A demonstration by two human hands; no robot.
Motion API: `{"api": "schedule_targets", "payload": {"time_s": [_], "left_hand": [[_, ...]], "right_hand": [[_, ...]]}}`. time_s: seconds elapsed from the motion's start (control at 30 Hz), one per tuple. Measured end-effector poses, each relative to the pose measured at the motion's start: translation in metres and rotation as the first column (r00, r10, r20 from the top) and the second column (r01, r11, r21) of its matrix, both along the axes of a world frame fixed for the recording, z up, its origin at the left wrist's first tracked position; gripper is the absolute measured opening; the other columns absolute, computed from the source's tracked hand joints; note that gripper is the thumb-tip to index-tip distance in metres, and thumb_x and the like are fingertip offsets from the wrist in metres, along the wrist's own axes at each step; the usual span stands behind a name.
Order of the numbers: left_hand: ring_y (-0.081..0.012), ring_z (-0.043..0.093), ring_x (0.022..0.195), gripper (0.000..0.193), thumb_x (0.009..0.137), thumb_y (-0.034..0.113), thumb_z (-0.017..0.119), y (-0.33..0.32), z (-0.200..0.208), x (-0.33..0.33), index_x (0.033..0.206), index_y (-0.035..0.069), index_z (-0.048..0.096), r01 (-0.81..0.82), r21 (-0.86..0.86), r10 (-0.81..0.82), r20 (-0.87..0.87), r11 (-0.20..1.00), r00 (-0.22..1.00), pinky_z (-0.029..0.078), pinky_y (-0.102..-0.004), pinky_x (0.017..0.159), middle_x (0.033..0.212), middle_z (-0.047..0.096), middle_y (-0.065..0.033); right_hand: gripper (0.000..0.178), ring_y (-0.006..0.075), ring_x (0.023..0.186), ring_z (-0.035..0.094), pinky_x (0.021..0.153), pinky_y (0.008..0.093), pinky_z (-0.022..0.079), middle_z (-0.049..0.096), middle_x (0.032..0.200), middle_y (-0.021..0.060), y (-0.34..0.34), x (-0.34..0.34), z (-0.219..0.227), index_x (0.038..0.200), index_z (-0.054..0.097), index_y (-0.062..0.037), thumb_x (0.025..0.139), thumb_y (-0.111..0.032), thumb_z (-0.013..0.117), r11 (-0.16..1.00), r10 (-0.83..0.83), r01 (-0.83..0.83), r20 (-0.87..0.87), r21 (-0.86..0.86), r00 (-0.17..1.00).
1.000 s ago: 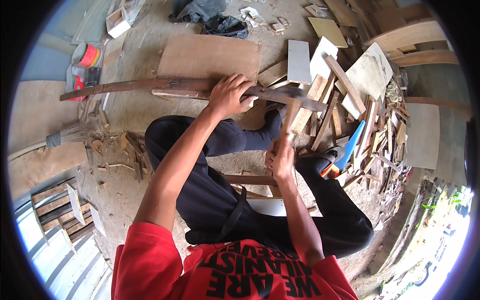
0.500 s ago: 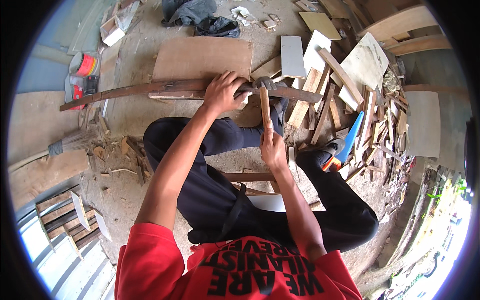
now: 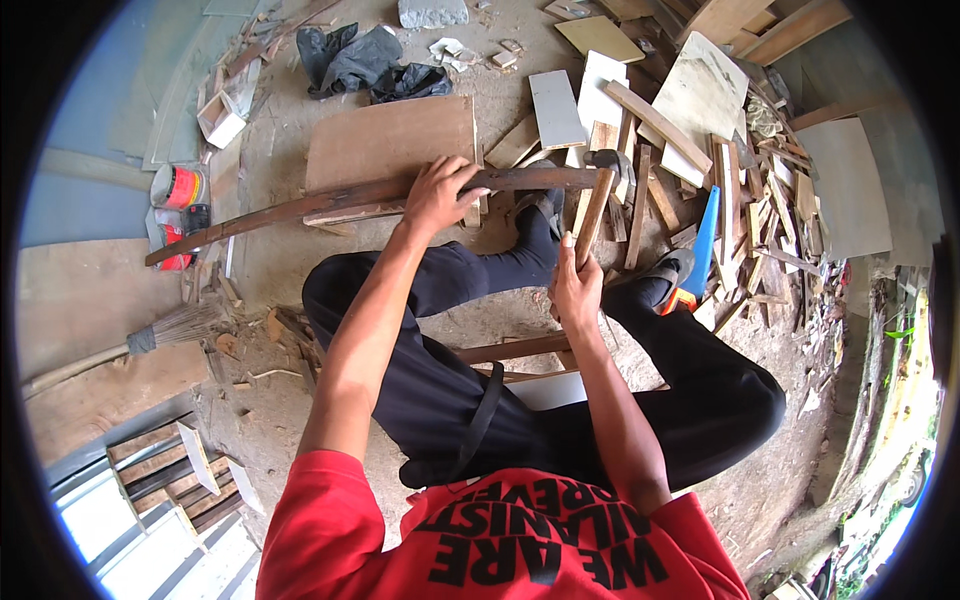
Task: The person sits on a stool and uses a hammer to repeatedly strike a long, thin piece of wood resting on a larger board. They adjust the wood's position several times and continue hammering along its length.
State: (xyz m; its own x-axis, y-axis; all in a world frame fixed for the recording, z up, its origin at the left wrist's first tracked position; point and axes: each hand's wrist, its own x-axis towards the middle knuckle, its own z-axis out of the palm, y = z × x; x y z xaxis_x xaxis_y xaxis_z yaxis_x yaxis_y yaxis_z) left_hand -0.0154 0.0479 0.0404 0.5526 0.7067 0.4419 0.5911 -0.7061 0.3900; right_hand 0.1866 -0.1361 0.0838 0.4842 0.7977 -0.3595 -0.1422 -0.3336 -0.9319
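A long dark-brown wooden plank (image 3: 290, 210) lies crosswise in front of me, over a low plywood-topped piece (image 3: 390, 145). My left hand (image 3: 440, 195) is closed over the plank near its middle, with fingers on the far side and thumb along the near side. In my right hand (image 3: 577, 288) is a claw hammer (image 3: 597, 205), gripped by its wooden handle with the thumb laid along it. The dark hammer head appears beside the plank's right end and partly hides it; I cannot tell whether they touch.
Scrap boards and offcuts (image 3: 640, 200) pile up at the right, with a blue-bladed handsaw (image 3: 706, 240) by my foot. Black plastic bags (image 3: 350, 62) lie at the back. A red-labelled tub (image 3: 177, 187) and a broom (image 3: 165, 335) are at the left.
My right hand has moved the hammer rightward, from over the plank to its right end, and the handle now leans right. My left hand stays on the plank. The whole view has tilted slightly.
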Motion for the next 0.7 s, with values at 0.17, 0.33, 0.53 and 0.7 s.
{"api": "schedule_targets", "payload": {"time_s": [0.17,0.33,0.53,0.7], "left_hand": [[-0.0274,0.058,0.114,0.044,0.086,0.038,0.074,-0.012,0.000,0.048,0.118,0.007,0.070,0.037,-0.063,-0.039,-0.021,0.997,0.999,0.042,-0.0418,0.101,0.116,0.065,-0.0067],[-0.0276,0.057,0.115,0.047,0.085,0.037,0.076,-0.004,-0.006,0.053,0.121,0.008,0.068,0.011,-0.060,-0.013,-0.038,0.998,0.999,0.042,-0.0427,0.100,0.118,0.063,-0.0074],[-0.0250,0.055,0.116,0.045,0.089,0.033,0.073,-0.031,0.014,0.041,0.128,0.011,0.064,-0.078,0.082,0.078,0.004,0.994,0.997,0.040,-0.0440,0.103,0.125,0.060,-0.0066],[-0.0295,0.071,0.087,0.017,0.090,0.018,0.070,-0.089,-0.036,0.060,0.100,0.005,0.072,-0.046,-0.388,0.105,0.131,0.921,0.986,0.054,-0.0415,0.080,0.094,0.073,-0.0098]], "right_hand": [[0.049,0.0075,0.055,0.043,0.048,0.0315,0.036,0.047,0.057,-0.0007,-0.002,0.013,-0.017,0.073,0.053,-0.0024,0.102,-0.042,0.060,1.000,-0.003,0.003,0.164,0.005,0.987],[0.049,0.0111,0.056,0.050,0.051,0.0345,0.041,0.052,0.057,0.0047,-0.014,0.027,-0.026,0.078,0.059,0.0015,0.102,-0.041,0.058,1.000,-0.002,-0.009,0.393,0.027,0.919],[0.050,0.0150,0.056,0.052,0.053,0.0370,0.043,0.055,0.058,0.0115,-0.013,0.027,-0.029,0.083,0.060,0.0053,0.102,-0.041,0.057,0.999,-0.005,0.017,0.375,-0.028,0.927],[0.047,0.0179,0.054,0.048,0.053,0.0392,0.041,0.052,0.056,0.0112,-0.021,0.025,-0.045,0.084,0.059,0.0043,0.102,-0.039,0.058,1.000,-0.001,0.014,0.403,-0.028,0.915]]}}
